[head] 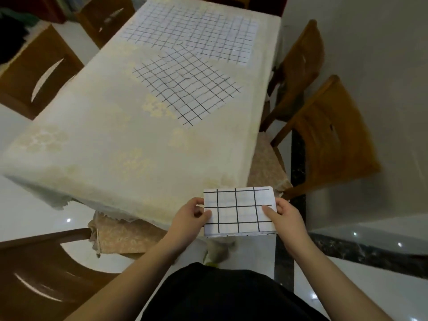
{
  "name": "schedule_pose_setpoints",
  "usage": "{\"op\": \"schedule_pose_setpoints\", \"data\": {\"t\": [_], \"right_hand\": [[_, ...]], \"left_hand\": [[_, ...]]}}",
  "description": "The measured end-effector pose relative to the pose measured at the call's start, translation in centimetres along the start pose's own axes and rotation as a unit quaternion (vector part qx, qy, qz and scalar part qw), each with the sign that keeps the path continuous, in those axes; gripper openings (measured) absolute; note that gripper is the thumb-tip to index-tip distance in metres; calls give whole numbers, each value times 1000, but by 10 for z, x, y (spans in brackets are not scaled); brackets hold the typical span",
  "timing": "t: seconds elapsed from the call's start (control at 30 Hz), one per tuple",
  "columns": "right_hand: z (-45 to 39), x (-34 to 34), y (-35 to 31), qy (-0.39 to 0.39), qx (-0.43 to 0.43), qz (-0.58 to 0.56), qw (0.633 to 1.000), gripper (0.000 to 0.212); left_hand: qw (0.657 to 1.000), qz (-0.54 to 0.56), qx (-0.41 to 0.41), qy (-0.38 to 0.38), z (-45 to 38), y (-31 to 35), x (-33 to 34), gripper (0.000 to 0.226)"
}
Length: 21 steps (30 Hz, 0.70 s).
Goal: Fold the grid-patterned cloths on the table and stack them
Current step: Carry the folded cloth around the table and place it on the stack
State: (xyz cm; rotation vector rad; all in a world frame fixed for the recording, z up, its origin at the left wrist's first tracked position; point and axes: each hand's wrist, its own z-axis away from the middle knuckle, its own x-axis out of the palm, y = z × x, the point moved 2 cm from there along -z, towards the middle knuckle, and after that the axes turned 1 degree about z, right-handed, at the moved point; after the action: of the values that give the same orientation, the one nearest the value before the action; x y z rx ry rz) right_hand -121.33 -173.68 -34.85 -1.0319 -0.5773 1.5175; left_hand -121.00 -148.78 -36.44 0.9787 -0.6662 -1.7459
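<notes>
Head view, one moment, items as follows. Folded grid-patterned cloth [239, 210]: a compact white rectangle with bold black lines, several layers showing at its near edge, held in the air off the near right corner of the desk [97, 144], resting on nothing. Left hand [193, 215]: grips the cloth's left edge, thumb on top, fingers curled beneath. Right hand [283, 215]: grips the right edge the same way, thumb lying flat across the top face. Desk: long, draped in a pale cream tablecloth with faint yellow motifs. Nearest unfolded cloth [186, 85]: spread flat, turned diamond-wise, about mid-desk toward the right side. Far cloths [192, 31]: spread flat at the far end, overlapping one another; how many lie there cannot be told for certain, at least two. Wooden chairs [324, 135]: ranged along both sides of the desk and at the near left. Step in hand, by judgement: this cloth's folding looks finished or nearly so, and no stack is yet visible on the desk. Next move calls for: setting the folded piece down flat on a bare part of the desk to start the stack, keeping the layers from slipping apart on release, then reaching forward for the diamond-wise cloth, which lies well apart from the hands.
</notes>
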Motion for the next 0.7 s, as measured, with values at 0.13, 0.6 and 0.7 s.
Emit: {"op": "schedule_pose_setpoints", "data": {"t": [0.13, 0.6, 0.7], "right_hand": [[-38, 8, -8, -35, 11, 41, 998, 26], [-183, 50, -42, -282, -85, 257, 920, 16], [-206, 64, -47, -325, -121, 317, 883, 16]], "left_hand": [[998, 17, -38, 44, -18, -8, 3, 27], [955, 119, -171, 213, -36, -34, 65, 31], [930, 148, -207, 265, -39, -35, 84, 27]]}}
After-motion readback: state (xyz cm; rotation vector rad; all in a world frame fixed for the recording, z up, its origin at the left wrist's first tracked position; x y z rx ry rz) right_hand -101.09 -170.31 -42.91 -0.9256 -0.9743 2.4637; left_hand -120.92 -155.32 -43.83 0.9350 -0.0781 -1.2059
